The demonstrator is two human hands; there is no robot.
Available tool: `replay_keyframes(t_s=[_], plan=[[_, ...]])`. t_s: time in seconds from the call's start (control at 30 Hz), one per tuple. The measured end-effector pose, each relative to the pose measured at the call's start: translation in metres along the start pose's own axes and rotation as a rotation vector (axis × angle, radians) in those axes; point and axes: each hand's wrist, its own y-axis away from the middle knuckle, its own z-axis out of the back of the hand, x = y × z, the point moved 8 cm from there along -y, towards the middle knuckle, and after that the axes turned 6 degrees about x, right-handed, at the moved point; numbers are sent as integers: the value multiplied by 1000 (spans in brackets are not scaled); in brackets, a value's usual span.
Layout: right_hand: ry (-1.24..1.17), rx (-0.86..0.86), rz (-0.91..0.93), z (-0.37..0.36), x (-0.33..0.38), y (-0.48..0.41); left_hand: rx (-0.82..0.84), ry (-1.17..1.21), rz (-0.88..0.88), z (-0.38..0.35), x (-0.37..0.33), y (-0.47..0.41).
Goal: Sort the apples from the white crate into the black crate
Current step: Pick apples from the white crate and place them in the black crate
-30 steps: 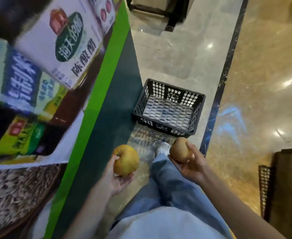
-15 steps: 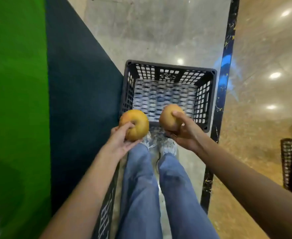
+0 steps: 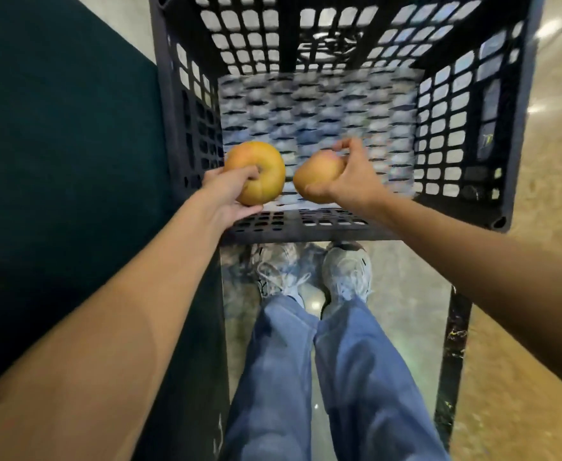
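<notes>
Black perforated plastic crate point(image 3: 465, 134) on polished floor, open top facing camera, nothing visible on its mesh bottom. Left hand point(image 3: 228, 194) grips round yellow-orange apple point(image 3: 261, 173), fingers curled over top, held above crate's near-left inside corner. Right hand point(image 3: 352, 179) grips second yellow-orange apple with reddish blush point(image 3: 316, 178) just beside first, small gap between the two, also over crate's near edge. White sneakers point(image 3: 346, 271) and blue jeans point(image 3: 306, 377) below crate. Dark green panel point(image 3: 57, 144) at left.

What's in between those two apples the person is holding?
Nothing solid. In the head view a narrow gap separates the left apple from the right apple, and only the mesh floor of the black crate shows through it.
</notes>
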Motion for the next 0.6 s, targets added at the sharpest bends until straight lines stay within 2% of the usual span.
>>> replay_keyframes(t_s=[0.17, 0.27, 0.43, 0.6], plan=[[411, 65, 6, -30, -16, -57, 15, -164, 34, -3, 2, -51], [574, 74, 33, -39, -21, -74, 2, -276, 9, -6, 1, -73], [701, 80, 107, -50, -31, -96, -40, -333, -73, -4, 5, -105], [798, 20, 188, -55, -41, -108, -90, -272, -97, 6, 9, -125]])
